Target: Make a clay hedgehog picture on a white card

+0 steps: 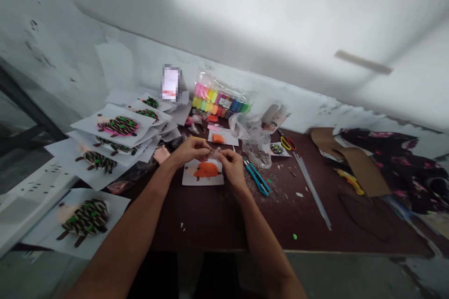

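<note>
My left hand (191, 151) and my right hand (232, 169) meet above the middle of a dark brown table (210, 229). Their fingertips pinch a small pale piece (214, 152), too small to identify. Just below them lies a white card (191, 175) bearing an orange clay shape (203, 171). Near my right hand are teal-handled tweezers (257, 178) and a clear plastic bag of striped seeds (257, 147). Several white cards with seed-covered hedgehog figures (119, 126) are piled to the left.
A bag of multicoloured clay blocks (220, 100) stands against the wall. Red-and-yellow scissors (287, 143), a long grey strip (311, 190), brown cardboard (361, 163) and dark floral cloth (386, 163) lie to the right. Scraps dot the table, whose front edge (287, 251) faces me.
</note>
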Demonstrator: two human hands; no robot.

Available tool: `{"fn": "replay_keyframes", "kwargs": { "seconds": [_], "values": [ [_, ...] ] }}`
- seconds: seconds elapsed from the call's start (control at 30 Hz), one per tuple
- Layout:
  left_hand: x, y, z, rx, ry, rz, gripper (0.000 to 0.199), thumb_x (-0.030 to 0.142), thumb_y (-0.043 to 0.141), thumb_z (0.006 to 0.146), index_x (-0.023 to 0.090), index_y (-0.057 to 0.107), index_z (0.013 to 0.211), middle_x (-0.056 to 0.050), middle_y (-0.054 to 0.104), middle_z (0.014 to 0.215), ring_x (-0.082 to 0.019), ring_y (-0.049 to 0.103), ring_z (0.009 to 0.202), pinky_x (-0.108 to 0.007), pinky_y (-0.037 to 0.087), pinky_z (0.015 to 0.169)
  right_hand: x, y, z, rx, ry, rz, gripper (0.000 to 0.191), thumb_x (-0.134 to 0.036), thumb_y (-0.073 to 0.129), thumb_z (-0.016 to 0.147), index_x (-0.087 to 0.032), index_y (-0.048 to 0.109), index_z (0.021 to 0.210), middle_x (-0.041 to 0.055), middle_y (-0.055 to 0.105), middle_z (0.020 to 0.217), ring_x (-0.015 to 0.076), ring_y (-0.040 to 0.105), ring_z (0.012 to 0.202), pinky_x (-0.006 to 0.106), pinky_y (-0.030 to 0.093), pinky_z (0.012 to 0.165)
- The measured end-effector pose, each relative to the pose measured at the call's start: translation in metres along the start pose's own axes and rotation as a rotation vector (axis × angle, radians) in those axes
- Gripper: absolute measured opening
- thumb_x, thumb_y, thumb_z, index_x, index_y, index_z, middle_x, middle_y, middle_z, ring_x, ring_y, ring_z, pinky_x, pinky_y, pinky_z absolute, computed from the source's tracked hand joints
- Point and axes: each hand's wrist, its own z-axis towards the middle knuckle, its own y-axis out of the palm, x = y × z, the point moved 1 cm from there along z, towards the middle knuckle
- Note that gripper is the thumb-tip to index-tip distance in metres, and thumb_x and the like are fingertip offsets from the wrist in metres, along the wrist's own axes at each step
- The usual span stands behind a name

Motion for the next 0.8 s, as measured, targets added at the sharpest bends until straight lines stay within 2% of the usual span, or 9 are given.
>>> {"fn": "replay_keyframes", "kwargs": {
  "seconds": [0.13, 0.3, 0.43, 0.63, 0.73, 0.8],
  "values": [
    [0.0, 0.002, 0.0, -0.041, 0.004, 0.026, 0.024, 0.036, 0.076, 0.073, 0.014, 0.067, 0.077, -0.003, 0.07, 0.068, -0.014, 0.068, 0.063, -0.025, 0.058, 0.063, 0.005, 0.0, 0.001, -0.012, -0.059, -0.046, 0.019, -0.031, 0.066, 0.07, -0.02, 0.076, 0.082, 0.0018, 0.07, 0.078, 0.0133, 0.05, 0.063, 0.026, 0.042, 0.062],
    [0.001, 0.003, 0.0, -0.076, 0.007, 0.016, 0.024, 0.031, 0.074, 0.071, 0.013, 0.069, 0.087, -0.003, 0.071, 0.07, -0.014, 0.068, 0.062, -0.025, 0.057, 0.061, 0.008, 0.001, 0.001, 0.032, 0.004, -0.001, 0.019, -0.035, 0.071, 0.069, -0.017, 0.073, 0.076, -0.0002, 0.066, 0.068, 0.0119, 0.046, 0.058, 0.024, 0.039, 0.057],
    [0.001, 0.002, -0.001, -0.095, -0.008, -0.001, 0.028, 0.031, 0.075, 0.072, 0.014, 0.069, 0.093, -0.004, 0.073, 0.073, -0.014, 0.069, 0.063, -0.026, 0.057, 0.064, 0.003, 0.001, -0.001, 0.045, -0.007, -0.014, 0.023, -0.041, 0.069, 0.074, -0.018, 0.07, 0.07, -0.0014, 0.062, 0.064, 0.0121, 0.046, 0.058, 0.024, 0.039, 0.057],
    [0.005, 0.002, -0.003, -0.109, -0.03, -0.024, 0.032, 0.042, 0.077, 0.073, 0.013, 0.069, 0.081, -0.005, 0.07, 0.069, -0.016, 0.071, 0.065, -0.027, 0.058, 0.065, -0.003, 0.0, -0.001, -0.035, -0.132, -0.073, 0.036, -0.044, 0.054, 0.088, -0.019, 0.066, 0.066, 0.0018, 0.063, 0.071, 0.0157, 0.055, 0.071, 0.027, 0.046, 0.069],
    [0.007, 0.002, -0.005, -0.074, 0.008, -0.05, 0.031, 0.038, 0.078, 0.071, 0.013, 0.068, 0.086, -0.003, 0.069, 0.068, -0.016, 0.069, 0.062, -0.026, 0.057, 0.061, -0.003, 0.003, -0.001, -0.097, -0.16, -0.027, 0.024, -0.04, 0.06, 0.083, -0.02, 0.068, 0.073, 0.0045, 0.068, 0.085, 0.0182, 0.061, 0.083, 0.03, 0.049, 0.079],
    [0.008, 0.002, -0.005, -0.059, 0.033, -0.07, 0.029, 0.034, 0.077, 0.071, 0.013, 0.067, 0.088, -0.002, 0.069, 0.068, -0.015, 0.069, 0.062, -0.026, 0.057, 0.06, -0.001, 0.005, -0.001, -0.155, -0.111, 0.052, 0.016, -0.036, 0.062, 0.078, -0.021, 0.067, 0.074, 0.0039, 0.069, 0.085, 0.0182, 0.062, 0.081, 0.031, 0.05, 0.079]
  ]
}}
